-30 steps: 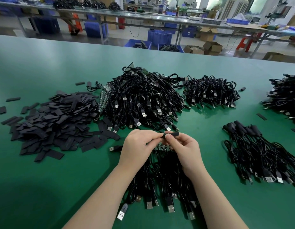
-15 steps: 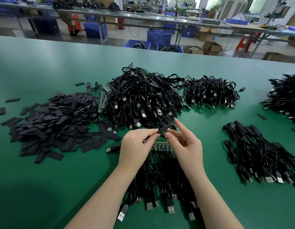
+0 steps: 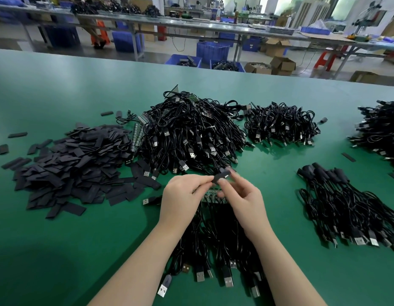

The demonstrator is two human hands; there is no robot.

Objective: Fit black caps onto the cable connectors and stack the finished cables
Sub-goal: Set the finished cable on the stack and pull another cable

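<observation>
My left hand [image 3: 183, 196] pinches a flat black cap [image 3: 221, 176] at its near end, just above the table's middle. My right hand [image 3: 241, 196] is beside it, fingers curled and blurred, touching the cap's far end. Under both hands lies a row of cables [image 3: 215, 237] with small green boards [image 3: 213, 196] at the top and USB plugs toward me. A heap of loose black caps [image 3: 65, 166] lies to the left. A stack of capped cables [image 3: 337, 199] lies to the right.
A big tangle of uncapped cables [image 3: 191, 133] sits behind my hands, a smaller bundle [image 3: 282, 124] to its right and another pile [image 3: 381, 129] at the far right edge. The green table [image 3: 59, 250] stretches out on the near left. Benches and blue crates stand beyond.
The cap has tilted and lifted slightly to the right. My right hand's fingers opened out half a second ago and are now curled back on the cap's end.
</observation>
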